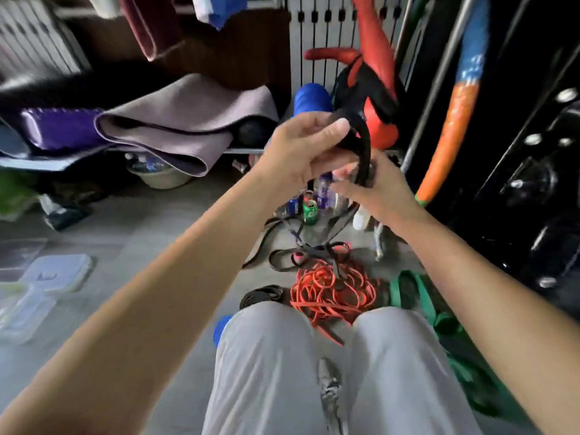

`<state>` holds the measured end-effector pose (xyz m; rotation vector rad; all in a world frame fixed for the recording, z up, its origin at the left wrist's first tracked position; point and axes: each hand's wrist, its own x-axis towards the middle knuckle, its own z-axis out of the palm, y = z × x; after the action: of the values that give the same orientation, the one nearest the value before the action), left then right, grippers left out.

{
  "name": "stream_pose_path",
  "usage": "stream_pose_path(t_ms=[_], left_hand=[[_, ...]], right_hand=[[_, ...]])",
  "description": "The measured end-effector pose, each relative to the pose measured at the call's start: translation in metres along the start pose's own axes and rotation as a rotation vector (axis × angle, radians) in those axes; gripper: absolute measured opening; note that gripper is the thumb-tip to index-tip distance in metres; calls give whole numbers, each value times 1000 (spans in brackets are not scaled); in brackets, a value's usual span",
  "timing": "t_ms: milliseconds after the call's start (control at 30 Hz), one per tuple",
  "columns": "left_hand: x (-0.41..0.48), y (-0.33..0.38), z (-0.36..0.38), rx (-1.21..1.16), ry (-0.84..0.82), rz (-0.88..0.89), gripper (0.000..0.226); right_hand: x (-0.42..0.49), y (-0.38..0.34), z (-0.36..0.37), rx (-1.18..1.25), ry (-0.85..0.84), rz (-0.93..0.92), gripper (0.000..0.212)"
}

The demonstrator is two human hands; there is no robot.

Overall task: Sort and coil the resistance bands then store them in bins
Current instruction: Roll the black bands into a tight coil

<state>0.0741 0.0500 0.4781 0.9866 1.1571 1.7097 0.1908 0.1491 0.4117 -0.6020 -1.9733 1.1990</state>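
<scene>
My left hand (301,149) grips a black resistance band (361,146) held up at chest height, the band looped over its fingers. My right hand (376,186) pinches the same band just below, where it hangs down. The band's loose end trails to the floor into a tangle of dark bands (301,249). An orange band pile (332,290) lies in front of my knees, a green band (420,296) to its right and a small coiled black band (262,295) to its left.
Clear plastic bins with lids (47,277) sit on the floor at the left. Folded mats (163,127) lie on a low rack behind. Bottles and cans (310,205) stand beyond the bands. Dark gym equipment (518,183) and a padded orange-blue bar (452,120) fill the right.
</scene>
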Motion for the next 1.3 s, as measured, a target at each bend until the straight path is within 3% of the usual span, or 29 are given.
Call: stream_pose_path(t_ms=[100,167,267,333,400,467,567,633,700,800,867,933,1033,1133,1233,1300], left_hand=[[-17,11,-2,26,6,28,8],[-28,11,-12,44,37,22,10],[-46,-1,-27,84,40,-106,15],[-56,-18,-35,161,56,-190,14],[-65,-35,-42,444,110,-258,8],[-73,-48,-48,877,149,-250,20],[-92,-57,-46,1364,-20,-21,46],[-105,-62,-39,1429,-245,-57,59],[-117,-73,-32,1467,-363,-136,57],[-129,-87,-34,1385,-220,-82,29],[-134,-91,-38,1241,-118,-138,23],[-136,-92,-38,1133,-132,-187,20],[-138,-90,-38,1078,-171,-179,17],[-139,-85,-45,1010,-88,-153,14],[-145,-82,-46,691,18,-175,19],[-149,-84,-44,378,118,-161,24]], right_hand=[[-14,-17,-15,44,-29,7,19],[-23,-25,-27,112,-61,-12,20],[-40,-29,-33,198,-99,-32,22],[-53,-18,-26,100,-122,12,22],[-68,1,-16,-113,-182,93,17],[-84,19,-8,-303,-301,182,12],[-103,30,3,-491,-457,177,9],[-110,27,10,-481,-479,129,9],[-114,17,18,-387,-489,123,8],[-119,8,18,-247,-484,112,18],[-120,8,14,-186,-455,121,30],[-122,8,13,-150,-463,156,36],[-126,9,13,-106,-456,203,31],[-135,17,12,-51,-399,252,22],[-150,25,21,-51,-398,300,15],[-161,25,31,79,-384,331,13]])
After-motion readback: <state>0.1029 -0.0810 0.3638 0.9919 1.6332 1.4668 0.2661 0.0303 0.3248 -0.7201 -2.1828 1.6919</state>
